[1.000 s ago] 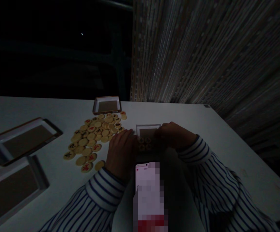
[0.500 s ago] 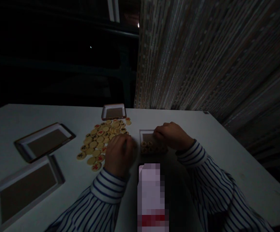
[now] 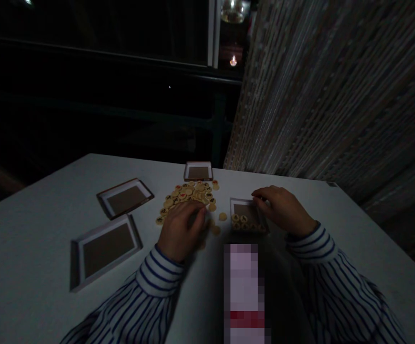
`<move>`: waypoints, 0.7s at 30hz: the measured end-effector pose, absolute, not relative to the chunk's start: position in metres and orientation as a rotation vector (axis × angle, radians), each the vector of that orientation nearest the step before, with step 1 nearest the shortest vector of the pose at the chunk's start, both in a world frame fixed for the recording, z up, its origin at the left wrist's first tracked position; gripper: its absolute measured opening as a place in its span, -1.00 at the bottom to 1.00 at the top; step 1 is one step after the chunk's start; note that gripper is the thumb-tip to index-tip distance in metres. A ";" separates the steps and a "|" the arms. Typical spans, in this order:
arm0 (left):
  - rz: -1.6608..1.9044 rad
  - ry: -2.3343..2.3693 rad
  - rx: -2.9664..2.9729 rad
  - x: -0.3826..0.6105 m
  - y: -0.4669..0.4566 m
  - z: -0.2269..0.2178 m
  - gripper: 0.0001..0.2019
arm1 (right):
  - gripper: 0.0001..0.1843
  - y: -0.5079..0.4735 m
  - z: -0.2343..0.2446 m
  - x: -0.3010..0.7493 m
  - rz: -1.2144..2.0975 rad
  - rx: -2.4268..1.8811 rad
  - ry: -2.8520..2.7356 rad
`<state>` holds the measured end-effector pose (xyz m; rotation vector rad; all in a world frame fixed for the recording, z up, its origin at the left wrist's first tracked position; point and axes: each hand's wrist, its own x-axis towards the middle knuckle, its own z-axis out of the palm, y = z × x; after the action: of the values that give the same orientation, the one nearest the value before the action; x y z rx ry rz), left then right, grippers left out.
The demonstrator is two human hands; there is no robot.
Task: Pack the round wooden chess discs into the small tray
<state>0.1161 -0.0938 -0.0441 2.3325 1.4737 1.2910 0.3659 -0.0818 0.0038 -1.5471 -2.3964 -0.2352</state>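
Round wooden Chinese chess pieces (image 3: pixel 189 192) with red or black characters lie in a loose pile at the middle of the table. Over the pile's near side, my left hand (image 3: pixel 181 231) is loosely curled, its thumb apart from the index finger. Its other fingers are partly hidden. Several pieces (image 3: pixel 223 216) lie loose to its right. A shallow box (image 3: pixel 233 206) on the right holds several pieces along its near side. My right hand (image 3: pixel 282 209) is at that box's far right corner, thumb and fingers apart, with nothing visible in them.
Two shallow trays, a farther one (image 3: pixel 138 208) and a nearer one (image 3: pixel 134 231), lie left of the pile. Another tray (image 3: pixel 198 165) stands behind it. A string curtain (image 3: pixel 282 95) hangs beyond the white table (image 3: pixel 31 248). The scene is dim.
The view has shifted left. Several pieces now lie between my left hand and the box. My left hand's thumb shows more apart, and my right hand has loosened from a closed shape.
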 end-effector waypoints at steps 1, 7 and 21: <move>1.287 1.508 2.311 0.107 -0.094 -0.041 -0.80 | -0.73 -0.083 0.005 0.364 -0.236 -1.538 -2.387; 1.153 1.856 2.096 0.049 -0.087 -0.026 -0.67 | -0.74 -0.088 0.005 0.351 -0.200 -1.526 -2.392; 0.693 1.924 2.290 -0.008 -0.045 -0.051 -0.64 | -0.75 -0.075 0.008 0.277 -0.117 -1.420 -2.769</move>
<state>-0.0079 -0.0447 -0.0514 2.2902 1.9239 0.6926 0.2769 -0.0745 0.0079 -1.4199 -2.7688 -0.1171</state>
